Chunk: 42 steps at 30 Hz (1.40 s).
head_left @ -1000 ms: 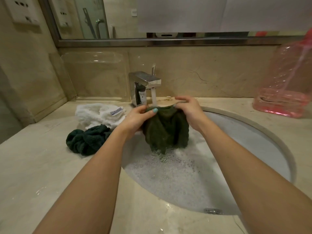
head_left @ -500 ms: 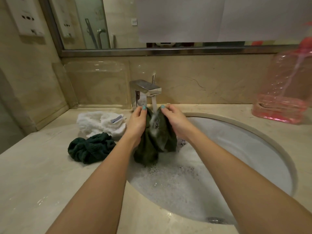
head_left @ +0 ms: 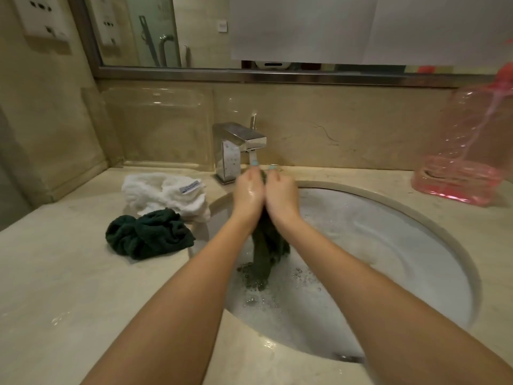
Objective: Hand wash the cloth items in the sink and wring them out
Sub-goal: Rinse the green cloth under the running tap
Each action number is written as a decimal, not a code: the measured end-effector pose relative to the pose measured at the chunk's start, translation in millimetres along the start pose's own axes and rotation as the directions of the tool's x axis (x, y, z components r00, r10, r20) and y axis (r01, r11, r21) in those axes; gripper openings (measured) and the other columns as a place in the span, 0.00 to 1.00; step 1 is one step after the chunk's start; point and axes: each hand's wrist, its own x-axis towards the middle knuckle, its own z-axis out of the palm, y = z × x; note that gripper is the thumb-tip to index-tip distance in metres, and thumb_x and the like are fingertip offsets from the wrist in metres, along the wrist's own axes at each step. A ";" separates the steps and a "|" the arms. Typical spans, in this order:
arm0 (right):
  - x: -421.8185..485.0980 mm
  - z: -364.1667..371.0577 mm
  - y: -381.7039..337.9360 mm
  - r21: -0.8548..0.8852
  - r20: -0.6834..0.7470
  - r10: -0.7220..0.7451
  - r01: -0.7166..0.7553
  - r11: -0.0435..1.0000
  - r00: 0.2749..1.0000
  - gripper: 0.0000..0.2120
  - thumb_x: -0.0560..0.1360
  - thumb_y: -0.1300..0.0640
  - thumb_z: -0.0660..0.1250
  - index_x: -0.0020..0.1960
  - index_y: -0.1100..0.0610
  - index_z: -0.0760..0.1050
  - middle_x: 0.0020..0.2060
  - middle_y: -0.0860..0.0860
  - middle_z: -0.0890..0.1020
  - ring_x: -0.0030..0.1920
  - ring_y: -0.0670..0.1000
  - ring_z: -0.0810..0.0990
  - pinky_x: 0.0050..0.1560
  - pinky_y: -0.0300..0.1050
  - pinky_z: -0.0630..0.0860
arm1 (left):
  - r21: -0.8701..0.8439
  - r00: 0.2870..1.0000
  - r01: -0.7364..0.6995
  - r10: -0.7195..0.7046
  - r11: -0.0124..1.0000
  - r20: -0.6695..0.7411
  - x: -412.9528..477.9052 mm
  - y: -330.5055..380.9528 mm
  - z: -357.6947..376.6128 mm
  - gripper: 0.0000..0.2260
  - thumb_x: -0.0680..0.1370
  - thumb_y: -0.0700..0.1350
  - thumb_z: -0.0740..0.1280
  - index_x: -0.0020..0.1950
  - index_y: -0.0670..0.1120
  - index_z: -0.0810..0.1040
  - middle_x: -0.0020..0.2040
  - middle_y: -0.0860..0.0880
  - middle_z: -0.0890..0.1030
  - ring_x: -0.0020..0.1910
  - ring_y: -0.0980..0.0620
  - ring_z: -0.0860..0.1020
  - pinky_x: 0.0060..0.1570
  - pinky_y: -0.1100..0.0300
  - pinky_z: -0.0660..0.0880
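Observation:
A dark green cloth hangs bunched between my two hands over the soapy sink, its lower end dipping into the foam. My left hand and my right hand are pressed side by side, both gripping the cloth's top right under the running tap. Most of the cloth's upper part is hidden by my hands. A second dark green cloth lies crumpled on the counter left of the sink, with a white cloth just behind it.
A pink transparent bottle stands on the counter at the back right. A marble counter surrounds the basin. A mirror and wall sockets are behind and to the left.
My hands have drawn together, squeezing the spread green cloth into a narrow bunch under the tap. The camera has tilted down a little.

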 end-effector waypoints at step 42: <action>37.6 -36.9 22.3 -0.004 0.454 0.078 -0.085 0.996 0.887 0.20 0.76 0.46 0.68 0.62 0.58 0.74 0.56 0.55 0.80 0.59 0.57 0.78 0.63 0.56 0.74 | -0.150 0.957 0.152 -0.108 0.977 0.269 16.7 -13.8 -48.3 0.13 0.83 0.50 0.60 0.58 0.45 0.79 0.55 0.41 0.82 0.57 0.43 0.80 0.60 0.47 0.77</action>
